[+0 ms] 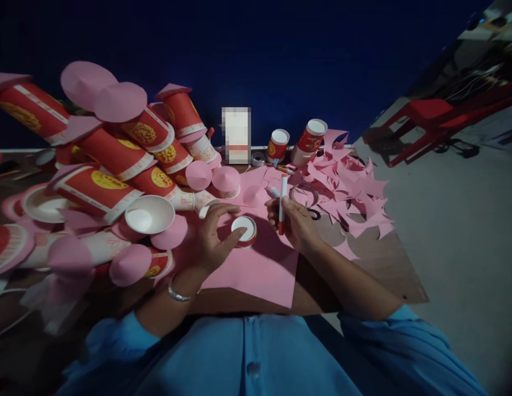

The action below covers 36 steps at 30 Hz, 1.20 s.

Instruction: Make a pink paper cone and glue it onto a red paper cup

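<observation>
My right hand (297,223) grips a white marker pen (283,203) with red ends, held nearly upright above the pink paper. Curved beside a short red paper cup (250,237), my left hand (217,234) has its fingers and thumb apart. Its thumb lies over the cup's white round end, which faces up; whether it presses there I cannot tell. Beneath the cup spreads a large pink paper sheet (264,275). Close behind the right fingers shows a small pale object (274,191), partly hidden.
Red cups with pink paper cones (119,102) are piled at the left. Two red cups (278,146) stand at the back. Pink paper scraps (347,187), a tape roll (304,194) and scissors handles (314,214) lie on the right. A red stool (429,110) stands beyond.
</observation>
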Motion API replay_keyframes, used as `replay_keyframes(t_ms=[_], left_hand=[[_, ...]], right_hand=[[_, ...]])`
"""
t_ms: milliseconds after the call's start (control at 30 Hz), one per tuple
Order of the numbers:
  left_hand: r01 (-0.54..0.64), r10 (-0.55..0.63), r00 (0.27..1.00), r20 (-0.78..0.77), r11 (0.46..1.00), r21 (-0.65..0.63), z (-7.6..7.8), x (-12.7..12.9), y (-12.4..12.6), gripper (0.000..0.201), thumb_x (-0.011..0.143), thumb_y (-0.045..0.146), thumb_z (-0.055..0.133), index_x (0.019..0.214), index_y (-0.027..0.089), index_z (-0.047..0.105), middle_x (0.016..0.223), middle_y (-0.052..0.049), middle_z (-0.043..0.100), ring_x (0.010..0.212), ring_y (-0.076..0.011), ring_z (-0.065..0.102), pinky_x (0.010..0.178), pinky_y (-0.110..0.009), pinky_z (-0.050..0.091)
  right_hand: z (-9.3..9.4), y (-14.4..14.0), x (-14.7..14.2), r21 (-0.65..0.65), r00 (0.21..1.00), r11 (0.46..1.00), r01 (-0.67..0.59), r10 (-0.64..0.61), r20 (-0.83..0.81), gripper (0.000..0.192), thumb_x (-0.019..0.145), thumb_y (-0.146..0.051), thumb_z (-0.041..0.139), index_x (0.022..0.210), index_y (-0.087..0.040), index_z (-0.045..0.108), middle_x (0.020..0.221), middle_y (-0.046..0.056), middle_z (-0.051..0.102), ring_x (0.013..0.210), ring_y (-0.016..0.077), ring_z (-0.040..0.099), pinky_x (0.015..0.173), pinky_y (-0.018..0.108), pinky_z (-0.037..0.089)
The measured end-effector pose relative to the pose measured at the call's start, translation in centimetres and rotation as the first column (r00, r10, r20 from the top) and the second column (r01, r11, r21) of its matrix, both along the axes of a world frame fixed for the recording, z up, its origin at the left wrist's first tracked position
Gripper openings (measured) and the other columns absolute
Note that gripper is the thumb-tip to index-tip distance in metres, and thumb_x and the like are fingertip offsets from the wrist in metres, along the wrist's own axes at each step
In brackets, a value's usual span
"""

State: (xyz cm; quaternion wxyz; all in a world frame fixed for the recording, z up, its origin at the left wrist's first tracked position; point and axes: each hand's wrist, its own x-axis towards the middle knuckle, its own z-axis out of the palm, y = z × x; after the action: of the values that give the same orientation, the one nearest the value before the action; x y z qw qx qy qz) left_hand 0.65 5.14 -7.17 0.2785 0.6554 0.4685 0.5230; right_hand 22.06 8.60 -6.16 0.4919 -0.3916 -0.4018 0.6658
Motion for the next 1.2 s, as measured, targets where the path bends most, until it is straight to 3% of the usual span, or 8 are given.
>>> replay_keyframes(t_ms=[100,200,333,600,767,900,1067,1200], left_hand=[[-0.082,0.108,0.981,-0.164,0.984,0.157,0.9,0.1,-0.6,0.027,0.088,0.045,0.077,0.105,0.026,0.072,0.099,-0.006,0.074,0.098,-0.0268,0.068,0.097,-0.048,0.055],[0.047,0.039,0.946,-0.322,0.965,0.257,1.8,0.3,-1.4,0.026,0.085,0.05,0.081,0.1,0.029,0.077,0.086,-0.004,0.074,0.082,-0.0246,0.066,0.081,-0.043,0.054],[0.18,-0.055,0.916,-0.399,0.942,0.283,2.2,0.8,-1.9,0.026,0.085,0.048,0.083,0.103,0.029,0.079,0.089,-0.005,0.077,0.08,-0.0237,0.066,0.076,-0.04,0.048],[0.152,-0.037,0.902,-0.43,0.96,0.235,2.1,1.3,-1.5,0.015,0.092,0.039,0.077,0.084,0.027,0.073,0.076,-0.003,0.072,0.072,-0.0218,0.058,0.072,-0.04,0.038],[0.083,0.089,0.907,-0.412,0.92,0.382,2.3,0.9,-1.3,0.007,0.096,0.03,0.073,0.092,0.025,0.071,0.081,-0.004,0.073,0.073,-0.0214,0.06,0.073,-0.039,0.043],[0.057,0.166,0.891,-0.423,0.882,0.467,2.7,0.2,-1.1,0.006,0.096,0.028,0.076,0.099,0.024,0.073,0.08,-0.002,0.073,0.073,-0.0185,0.065,0.073,-0.035,0.051],[0.097,0.232,0.86,-0.455,0.8,0.593,3.0,0.3,-1.0,0.009,0.096,0.024,0.077,0.103,0.021,0.073,0.082,-0.002,0.074,0.075,-0.0167,0.068,0.071,-0.032,0.053],[0.139,0.23,0.844,-0.485,0.779,0.612,2.9,0.3,-1.1,0.013,0.094,0.025,0.079,0.103,0.021,0.072,0.082,-0.002,0.074,0.073,-0.0168,0.067,0.069,-0.032,0.054]], right_hand=[[0.0,-0.4,0.0,0.072,0.997,0.995,0.07,-0.071,0.016,0.053,0.081,-0.075,0.077,0.081,-0.022,0.075,0.072,0.0,0.053,0.064,0.0132,0.047,0.051,0.024,0.04],[0.4,-0.8,0.1,0.097,0.999,0.994,0.047,-0.049,0.01,0.05,0.079,-0.072,0.082,0.083,-0.022,0.076,0.066,-0.004,0.048,0.056,0.0103,0.039,0.046,0.023,0.032],[0.7,-1.3,0.0,0.105,0.998,0.993,-0.054,0.057,-0.017,0.045,0.074,-0.064,0.09,0.084,-0.022,0.077,0.061,-0.004,0.056,0.048,0.0079,0.039,0.043,0.023,0.032],[-0.4,-1.8,0.1,0.167,0.98,0.967,-0.193,0.197,-0.009,0.036,0.084,-0.055,0.086,0.081,-0.021,0.073,0.073,0.002,0.07,0.051,0.01,0.055,0.043,0.023,0.04],[1.9,-1.2,1.3,0.233,0.993,0.967,0.105,-0.09,-0.074,0.038,0.091,-0.062,0.077,0.089,-0.026,0.065,0.053,-0.009,0.05,0.037,0.0077,0.039,0.035,0.021,0.027],[3.4,-0.5,2.4,0.432,0.944,0.847,0.311,-0.327,-0.039,0.026,0.095,-0.048,0.078,0.099,-0.029,0.06,0.065,-0.007,0.061,0.052,0.0109,0.057,0.042,0.019,0.04],[2.3,-1.6,0.9,0.766,0.939,0.609,-0.205,-0.099,0.33,0.033,0.093,-0.031,0.083,0.12,-0.025,0.065,0.104,0.005,0.078,0.084,0.0165,0.076,0.073,0.029,0.063],[1.1,-2.2,-0.1,0.842,0.905,0.487,-0.232,-0.208,0.37,0.023,0.099,-0.025,0.076,0.12,-0.025,0.068,0.1,0.005,0.078,0.09,0.0188,0.077,0.08,0.034,0.065]])
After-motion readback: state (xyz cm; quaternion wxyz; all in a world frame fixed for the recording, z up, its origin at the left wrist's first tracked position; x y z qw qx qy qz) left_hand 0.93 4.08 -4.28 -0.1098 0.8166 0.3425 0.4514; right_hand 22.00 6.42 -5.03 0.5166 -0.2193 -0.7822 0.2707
